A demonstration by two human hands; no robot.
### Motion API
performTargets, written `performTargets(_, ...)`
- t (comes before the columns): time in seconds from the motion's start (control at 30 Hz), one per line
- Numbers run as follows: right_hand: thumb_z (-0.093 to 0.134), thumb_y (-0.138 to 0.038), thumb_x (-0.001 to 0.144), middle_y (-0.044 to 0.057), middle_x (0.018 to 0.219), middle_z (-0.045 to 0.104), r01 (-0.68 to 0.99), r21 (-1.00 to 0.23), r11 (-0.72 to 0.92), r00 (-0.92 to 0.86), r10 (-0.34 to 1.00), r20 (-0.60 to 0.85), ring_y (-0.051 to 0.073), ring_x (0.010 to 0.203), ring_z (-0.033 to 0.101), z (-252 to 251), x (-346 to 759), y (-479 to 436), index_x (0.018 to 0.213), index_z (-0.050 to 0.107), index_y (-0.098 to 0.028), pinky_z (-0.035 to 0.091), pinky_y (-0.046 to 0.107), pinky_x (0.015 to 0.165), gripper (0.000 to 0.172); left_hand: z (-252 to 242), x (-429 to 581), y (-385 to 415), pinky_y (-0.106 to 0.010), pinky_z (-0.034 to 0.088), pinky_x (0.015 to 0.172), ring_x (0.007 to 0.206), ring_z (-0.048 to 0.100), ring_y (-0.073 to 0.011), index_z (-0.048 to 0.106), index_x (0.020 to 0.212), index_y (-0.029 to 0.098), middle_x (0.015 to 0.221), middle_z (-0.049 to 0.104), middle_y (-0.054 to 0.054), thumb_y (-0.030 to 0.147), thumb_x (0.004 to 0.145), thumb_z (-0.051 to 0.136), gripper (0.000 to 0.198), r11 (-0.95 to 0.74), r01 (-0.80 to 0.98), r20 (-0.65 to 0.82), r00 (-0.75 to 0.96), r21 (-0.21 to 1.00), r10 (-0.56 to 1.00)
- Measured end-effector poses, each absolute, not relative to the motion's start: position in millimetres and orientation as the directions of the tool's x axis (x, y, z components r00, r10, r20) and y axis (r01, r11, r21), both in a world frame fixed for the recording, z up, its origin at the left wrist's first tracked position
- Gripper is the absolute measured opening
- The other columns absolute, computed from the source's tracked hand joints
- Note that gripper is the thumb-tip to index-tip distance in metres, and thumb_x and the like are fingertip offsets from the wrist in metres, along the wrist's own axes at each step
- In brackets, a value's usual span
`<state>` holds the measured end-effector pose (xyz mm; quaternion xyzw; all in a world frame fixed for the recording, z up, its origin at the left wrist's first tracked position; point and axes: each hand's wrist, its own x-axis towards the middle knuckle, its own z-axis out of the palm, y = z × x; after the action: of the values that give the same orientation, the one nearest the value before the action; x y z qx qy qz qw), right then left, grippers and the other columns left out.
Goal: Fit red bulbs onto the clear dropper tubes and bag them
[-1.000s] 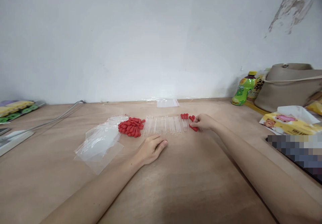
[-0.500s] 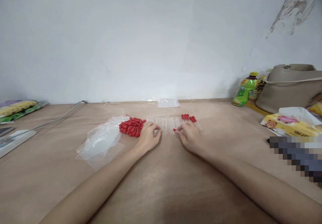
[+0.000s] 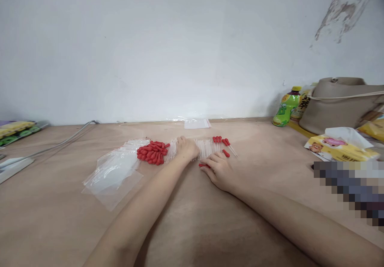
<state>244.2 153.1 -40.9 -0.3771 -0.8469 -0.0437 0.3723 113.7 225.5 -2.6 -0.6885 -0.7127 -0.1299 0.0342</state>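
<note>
My left hand (image 3: 188, 148) lies across a row of thin clear dropper tubes (image 3: 206, 149), its fingers curled at their far side; whatever is in those fingertips is hidden. Closer to me, my right hand (image 3: 221, 172) pinches a red rubber dropper bulb (image 3: 203, 165) near the tabletop. Beyond its knuckles rests another red bulb (image 3: 226, 153). Several tubes at the row's right end carry red bulbs (image 3: 217, 139), two of them slanting (image 3: 226, 142). A heap of red bulbs (image 3: 152, 153) sits left of the row.
Clear zip bags (image 3: 112, 175) are spread left of the heap, and another bag (image 3: 197, 124) lies by the wall. On the right stand a green drink bottle (image 3: 286, 106), a beige bag (image 3: 333, 107) and a tissue pack (image 3: 339, 147). A grey cable (image 3: 64, 144) crosses the left side.
My left hand has moved right, from beside the heap onto the tubes. My right hand has drawn nearer to me with a red bulb, uncovering another bulb behind it. The view has shifted slightly.
</note>
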Motion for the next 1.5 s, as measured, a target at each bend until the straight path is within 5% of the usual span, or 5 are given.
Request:
performTargets(0.23, 0.048, -0.019, 0.082, 0.006, 0.077, 0.059, 0.683, -0.246, 0.688, -0.394, 0.63, 0.669, 0.018, 0.076, 0.05, -37, 245, 153, 0.08, 0.06, -0.017, 0.038, 0.031, 0.07, 0.013, 2, 118, 224, -0.038, 0.039, 0.078, 0.096, 0.047, -0.0315, 0.062, 0.082, 0.006, 0.098, 0.053, -0.021, 0.022, 0.071, 0.052, 0.022, -0.022, 0.986, 0.224, -0.016, 0.166, 0.975)
performTargets(0.5, 0.043, -0.021, 0.084, 0.005, 0.082, 0.062, 0.574, -0.522, 0.63, -0.187, 0.722, 0.666, 0.017, 0.075, 0.057, -40, 253, 158, 0.089, 0.056, -0.018, 0.044, 0.029, 0.066, 0.013, -8, 61, 164, -0.028, 0.042, 0.065, 0.073, 0.052, -0.016, 0.047, 0.09, 0.016, 0.081, 0.055, -0.005, 0.021, 0.088, 0.032, 0.016, -0.557, 0.79, 0.463, 0.406, 0.255, 0.788)
performTargets(0.93, 0.048, -0.018, 0.082, 0.005, 0.084, 0.064, 0.578, -0.364, 0.73, -0.399, 0.642, 0.655, 0.014, 0.075, 0.058, -23, 252, 143, 0.089, 0.061, -0.019, 0.047, 0.027, 0.067, 0.015, -35, 40, 145, -0.028, 0.047, 0.074, 0.084, 0.056, -0.0155, 0.053, 0.103, 0.017, 0.094, 0.058, -0.007, 0.013, 0.087, 0.034, 0.025, -0.725, 0.637, 0.543, 0.524, 0.262, 0.657)
performTargets(1.5, 0.046, -0.018, 0.083, 0.004, 0.08, 0.063, 0.427, -0.393, 0.814, -0.462, 0.57, 0.679, 0.012, 0.072, 0.058, -36, 256, 152, 0.087, 0.062, -0.019, 0.047, 0.025, 0.065, 0.016, -36, 38, 145, -0.027, 0.049, 0.074, 0.086, 0.059, -0.0148, 0.053, 0.112, 0.018, 0.099, 0.061, -0.008, 0.008, 0.085, 0.034, 0.035, -0.803, 0.569, 0.552, 0.618, 0.177, 0.56)
